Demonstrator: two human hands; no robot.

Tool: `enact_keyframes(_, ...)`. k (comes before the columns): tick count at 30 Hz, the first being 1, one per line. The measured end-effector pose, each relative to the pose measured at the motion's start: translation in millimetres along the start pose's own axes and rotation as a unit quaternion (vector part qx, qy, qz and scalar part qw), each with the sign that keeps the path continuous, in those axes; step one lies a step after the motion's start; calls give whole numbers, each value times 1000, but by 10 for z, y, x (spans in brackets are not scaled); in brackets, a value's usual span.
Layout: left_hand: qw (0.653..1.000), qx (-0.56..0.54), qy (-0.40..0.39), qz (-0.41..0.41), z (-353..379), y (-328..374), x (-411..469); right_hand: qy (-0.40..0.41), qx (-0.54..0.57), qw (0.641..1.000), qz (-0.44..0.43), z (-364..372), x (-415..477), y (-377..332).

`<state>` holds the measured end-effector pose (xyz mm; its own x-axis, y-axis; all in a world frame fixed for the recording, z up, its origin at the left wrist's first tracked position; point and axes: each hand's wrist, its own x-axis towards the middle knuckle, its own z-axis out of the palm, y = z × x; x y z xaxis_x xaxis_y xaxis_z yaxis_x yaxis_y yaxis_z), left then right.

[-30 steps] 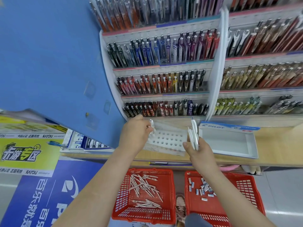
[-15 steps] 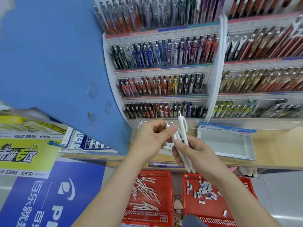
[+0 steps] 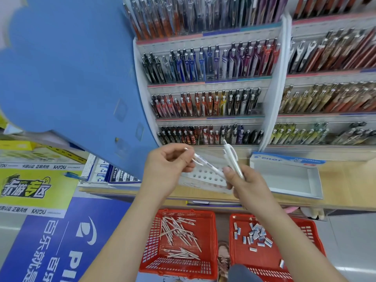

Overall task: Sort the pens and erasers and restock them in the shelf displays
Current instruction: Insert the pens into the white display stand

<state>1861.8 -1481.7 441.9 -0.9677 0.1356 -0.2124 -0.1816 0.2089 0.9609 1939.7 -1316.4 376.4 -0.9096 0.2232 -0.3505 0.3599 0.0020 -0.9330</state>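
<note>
Aloft, white pens (image 3: 209,167) between both hands (image 3: 168,169) (image 3: 251,187)

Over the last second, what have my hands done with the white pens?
The left hand left the perforated holder, crossed to the right hand and pinched one white pen, drawing it leftward from the bunch. The right hand still grips that bunch. The red baskets stayed put.

The top-row pens (image 3: 203,15) are cut off by the upper edge. The right red basket (image 3: 307,231) runs past the bottom edge. Print on the erasers (image 3: 257,234) is too small to read.
</note>
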Motion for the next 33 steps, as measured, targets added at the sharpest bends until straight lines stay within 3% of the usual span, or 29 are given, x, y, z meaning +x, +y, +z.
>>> enact_keyframes(3, 995, 47, 84, 22, -110, -28, 33, 131, -111, 985, 11, -41, 148, 225)
enact_keyframes(6, 984, 116, 128, 44, -204, -134, 46, 121, -144, 980, 62, -3, 216, 402)
enact_keyframes(9, 974, 168, 146, 44, -254, -256, 27, 106, -91, 985, 97, 63, 211, 483)
enact_keyframes(17, 911, 368, 128, 138, -268, -436, -40, 126, -78, 985, 85, 160, 115, 593)
enact_keyframes(27, 882, 445, 79, 132, -207, -651, 71, 125, -55, 989, 54, 181, 83, 590)
enact_keyframes(33, 863, 491, 85, 85, -167, -639, 152, 168, 47, 982, 68, 195, 68, 622)
